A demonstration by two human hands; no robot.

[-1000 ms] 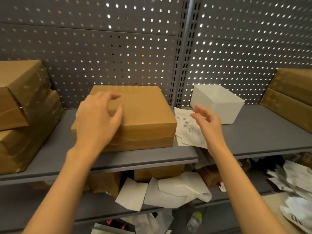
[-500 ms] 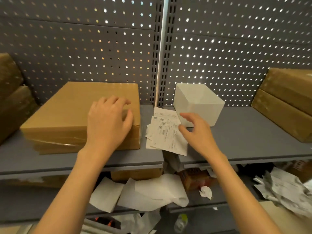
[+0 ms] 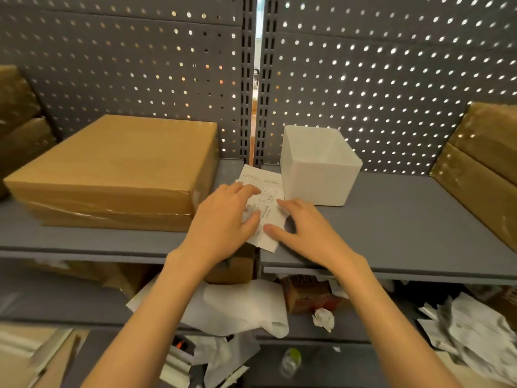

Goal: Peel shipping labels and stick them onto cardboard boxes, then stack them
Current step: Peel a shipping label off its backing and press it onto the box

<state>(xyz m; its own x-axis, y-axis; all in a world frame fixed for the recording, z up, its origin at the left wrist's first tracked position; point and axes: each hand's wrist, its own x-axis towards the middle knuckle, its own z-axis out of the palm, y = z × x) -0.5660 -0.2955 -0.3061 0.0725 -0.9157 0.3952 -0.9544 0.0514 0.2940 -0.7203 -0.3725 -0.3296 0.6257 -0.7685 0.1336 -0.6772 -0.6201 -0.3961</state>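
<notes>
A small pile of white shipping labels (image 3: 258, 182) lies on the grey shelf (image 3: 391, 219), between a flat cardboard box (image 3: 112, 166) on the left and a white bin. My left hand (image 3: 223, 219) rests flat on the left part of the labels, fingers spread over them. My right hand (image 3: 305, 231) lies on the pile's right edge, thumb and forefinger touching the paper. Whether either hand pinches a sheet I cannot tell. The box bears no label on its visible top.
An empty white open bin (image 3: 319, 166) stands just right of the labels. Stacked cardboard boxes sit at the far left (image 3: 19, 121) and far right (image 3: 481, 163). Peeled backing paper (image 3: 240, 306) and crumpled scraps litter the lower shelf. A perforated panel backs the shelf.
My left hand left the top of the cardboard box and moved right onto the labels. My right hand came down onto the pile's right edge. The view shifted right.
</notes>
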